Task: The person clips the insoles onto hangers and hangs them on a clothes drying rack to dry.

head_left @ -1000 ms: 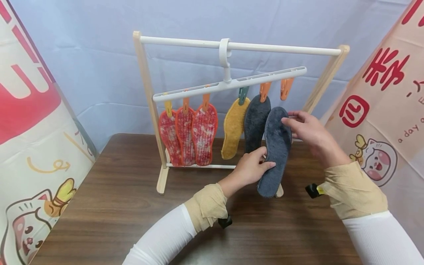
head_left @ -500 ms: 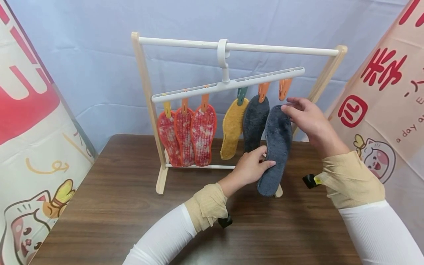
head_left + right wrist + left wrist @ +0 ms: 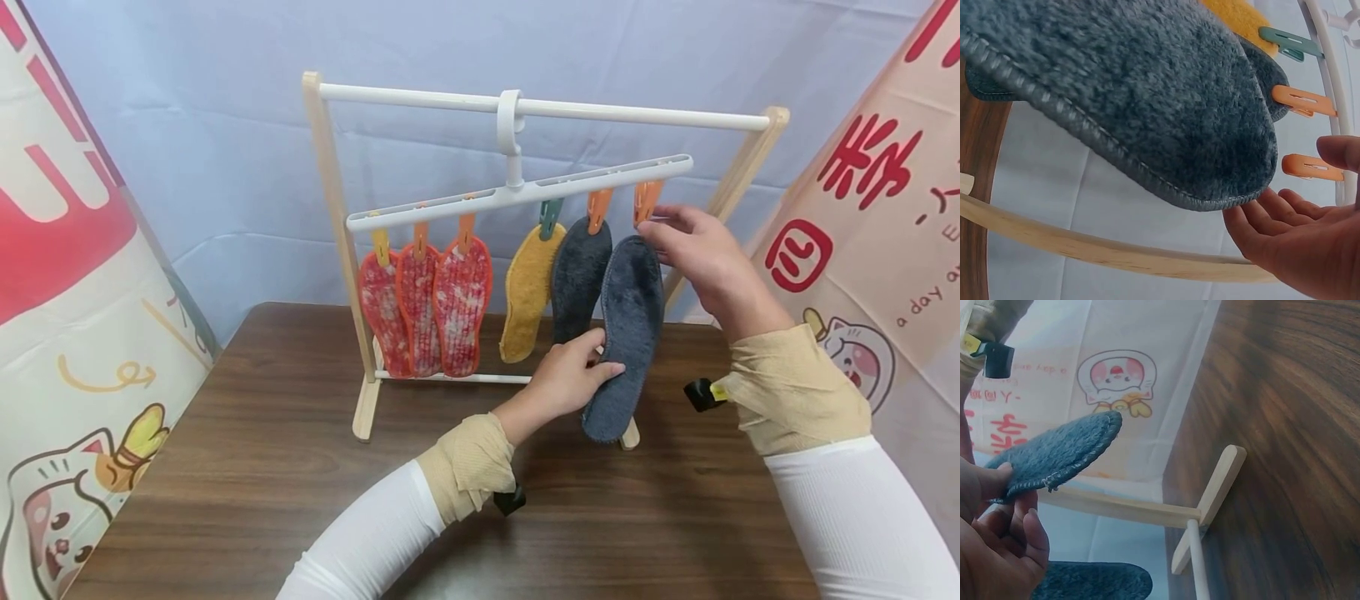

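Note:
My left hand (image 3: 564, 377) pinches a dark grey fuzzy insole (image 3: 632, 325) at its lower left edge, thumb in front and fingers behind. The insole stands nearly upright, its top just below an orange clip (image 3: 647, 202) at the hanger's right end. That clip's tips look apart from the insole in the right wrist view. Beside it is my right hand (image 3: 708, 262), thumb spread from the fingers, which touch the insole's top edge from behind. Another dark grey insole (image 3: 581, 271) hangs from an orange clip (image 3: 597, 211), partly hidden by the held one.
A white hanger (image 3: 517, 190) hangs tilted from a wooden rack (image 3: 322, 150) on the brown table (image 3: 262, 483). It also carries a yellow insole (image 3: 528, 292) under a green clip (image 3: 551, 217) and three red-and-white insoles (image 3: 461, 308) at left. Printed cloth (image 3: 855, 275) stands at the right.
My right hand has moved up from the insole's upper side edge toward the right-end orange clip, its thumb parting from the insole's face. The insole rose slightly, still held in my left hand.

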Demonstrator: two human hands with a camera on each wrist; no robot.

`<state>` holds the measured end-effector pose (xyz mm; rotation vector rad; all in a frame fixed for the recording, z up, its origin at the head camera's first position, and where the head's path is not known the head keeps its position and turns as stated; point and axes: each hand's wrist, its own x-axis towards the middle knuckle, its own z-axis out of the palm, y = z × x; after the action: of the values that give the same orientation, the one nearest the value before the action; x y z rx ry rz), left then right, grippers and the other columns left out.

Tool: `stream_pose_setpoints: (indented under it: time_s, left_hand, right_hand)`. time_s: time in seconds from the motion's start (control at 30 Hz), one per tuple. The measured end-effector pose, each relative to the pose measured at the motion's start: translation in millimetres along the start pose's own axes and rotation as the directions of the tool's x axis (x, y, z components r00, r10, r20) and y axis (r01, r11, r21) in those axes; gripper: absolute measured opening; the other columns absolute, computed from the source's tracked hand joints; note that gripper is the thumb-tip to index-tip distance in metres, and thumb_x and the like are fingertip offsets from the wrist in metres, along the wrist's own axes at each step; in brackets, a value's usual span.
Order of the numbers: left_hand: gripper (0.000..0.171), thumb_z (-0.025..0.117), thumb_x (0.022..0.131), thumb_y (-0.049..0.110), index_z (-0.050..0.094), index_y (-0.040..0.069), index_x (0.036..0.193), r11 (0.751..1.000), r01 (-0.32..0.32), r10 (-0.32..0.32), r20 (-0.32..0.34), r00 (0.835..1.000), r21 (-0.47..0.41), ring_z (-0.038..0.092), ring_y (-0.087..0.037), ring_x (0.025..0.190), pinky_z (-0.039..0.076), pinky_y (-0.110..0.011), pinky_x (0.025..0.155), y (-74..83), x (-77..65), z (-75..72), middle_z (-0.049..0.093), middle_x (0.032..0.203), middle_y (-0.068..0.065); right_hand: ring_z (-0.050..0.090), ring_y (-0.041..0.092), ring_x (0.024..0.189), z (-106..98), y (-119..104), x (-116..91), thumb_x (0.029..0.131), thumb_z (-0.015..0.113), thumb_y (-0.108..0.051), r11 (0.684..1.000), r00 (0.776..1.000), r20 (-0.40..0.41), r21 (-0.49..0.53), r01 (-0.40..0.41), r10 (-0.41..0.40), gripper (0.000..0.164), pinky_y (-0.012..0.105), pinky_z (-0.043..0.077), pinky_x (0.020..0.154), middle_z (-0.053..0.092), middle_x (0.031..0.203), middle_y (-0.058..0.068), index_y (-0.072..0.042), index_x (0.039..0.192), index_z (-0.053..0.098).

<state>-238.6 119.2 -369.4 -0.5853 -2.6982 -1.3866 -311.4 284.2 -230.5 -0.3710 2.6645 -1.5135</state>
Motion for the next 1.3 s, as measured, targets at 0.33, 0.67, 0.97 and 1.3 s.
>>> stream_pose_setpoints:
  time_s: [0.33, 0.67, 0.97, 1.3]
  left_hand:
    - [0.034, 0.063, 0.1, 0.034, 0.04, 0.013, 0.087, 1.0, -0.002, 0.002, 0.011, 1.0, -0.006, 0.026, -0.009, 0.043, 0.027, -0.022, 0.048, 0.4, 0.3, -2.6, 0.031, 0.056, 0.004]
    - [0.035, 0.063, 0.1, 0.034, 0.038, 0.014, 0.086, 1.0, -0.016, 0.016, -0.002, 1.0, 0.009, 0.026, -0.008, 0.043, 0.026, -0.021, 0.048, 2.8, 0.8, -3.8, 0.032, 0.056, 0.005]
    - [0.034, 0.064, 0.1, 0.033, 0.04, 0.014, 0.087, 1.0, -0.02, 0.02, -0.01, 1.0, 0.02, 0.025, -0.007, 0.045, 0.026, -0.021, 0.05, 2.9, 2.1, -4.4, 0.032, 0.057, 0.005]
    - [0.034, 0.064, 0.1, 0.033, 0.039, 0.013, 0.087, 1.0, -0.015, 0.015, -0.009, 1.0, -0.006, 0.024, -0.008, 0.045, 0.026, -0.021, 0.05, 0.8, 3.3, -3.9, 0.031, 0.056, 0.005]
  right_hand:
    - [0.037, 0.034, 0.143, -3.3, -8.7, 9.6, 0.103, 0.05, -0.045, 0.999, 1.0, -0.003, 0.031, 0.02, -0.02, 0.081, 0.048, 0.028, 0.119, 0.031, 0.161, 0.022, -0.003, 0.162, 0.012]
    - [0.041, 0.027, 0.141, -6.0, -12.2, 17.3, 0.104, 0.05, -0.045, 0.999, 1.0, 0.002, 0.048, 0.023, -0.023, 0.081, 0.044, 0.029, 0.119, 0.033, 0.159, 0.019, -0.005, 0.162, 0.009]
    - [0.057, 0.008, 0.112, -5.2, -15.3, 19.4, 0.104, 0.053, -0.041, 0.993, 0.998, -0.011, 0.099, 0.066, -0.065, 0.06, 0.04, 0.035, 0.115, 0.062, 0.11, -0.011, -0.005, 0.149, 0.039]
    - [0.059, 0.004, 0.102, -3.7, -14.8, 22.0, 0.105, 0.053, -0.037, 0.987, 0.995, -0.018, 0.126, 0.1, -0.099, 0.036, 0.029, 0.041, 0.106, 0.062, 0.106, -0.01, -0.009, 0.127, 0.054]
